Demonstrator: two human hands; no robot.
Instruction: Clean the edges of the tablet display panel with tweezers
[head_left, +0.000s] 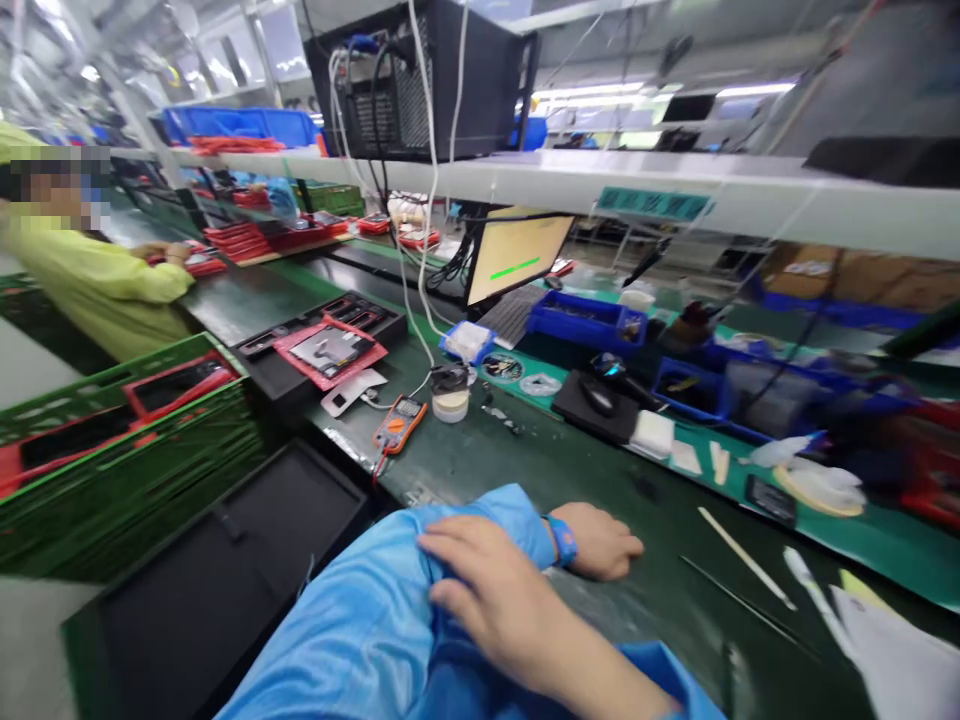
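Observation:
My left hand (596, 540) rests on the dark green bench, back upward, its fingers curled in; their undersides are hidden, and no object shows in them. A blue wristband (562, 541) circles that wrist, just beyond the cuff of the blue sleeve (360, 590). Across this left forearm lies my right hand (499, 590), touching the sleeve with its fingers stretched out and the thumb a little apart. To the left of the hands, an orange multimeter (400, 424) lies near the bench's edge. A thin light stick (746, 557) and a dark thin rod (742, 603) are on the right.
A co-worker in yellow (97, 270) handles items at the far left. Green crates (127, 470) hold red-framed pieces. A monitor (517, 252) stands under the white shelf (675, 190), near blue bins (585, 322). A black tray (217, 580) sits lower left, papers (900, 640) at right.

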